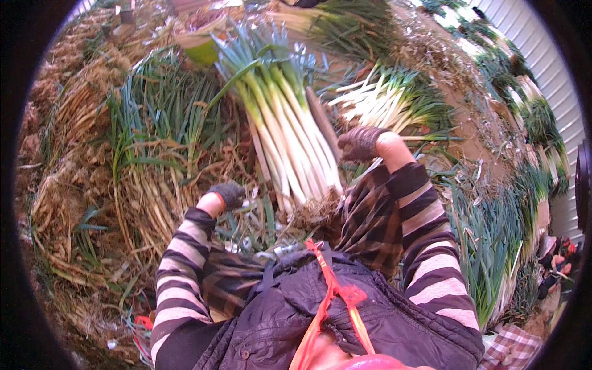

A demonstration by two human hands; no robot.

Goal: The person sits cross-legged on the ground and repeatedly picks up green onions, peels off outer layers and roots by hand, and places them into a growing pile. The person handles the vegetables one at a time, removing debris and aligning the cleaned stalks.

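Observation:
A bundle of long green onions (293, 148) lies in front of me on a narrow wooden support, its roots towards my body and its green leaves pointing away. My left hand (227, 195), in a dark knit glove, is to the left of the root end and apart from the bundle; its fingers look curled, but what they hold cannot be made out. My right hand (360, 144), in a brownish glove, is just right of the white stalks, fingers bent. Whether it grips anything is unclear.
Untrimmed onions with dry leaves (157, 203) are heaped at the left. Peeled onions (379, 101) lie at the upper right, and another pile (356, 27) is beyond. More onions (485, 240) stand right of my arm, near a corrugated wall (550, 88).

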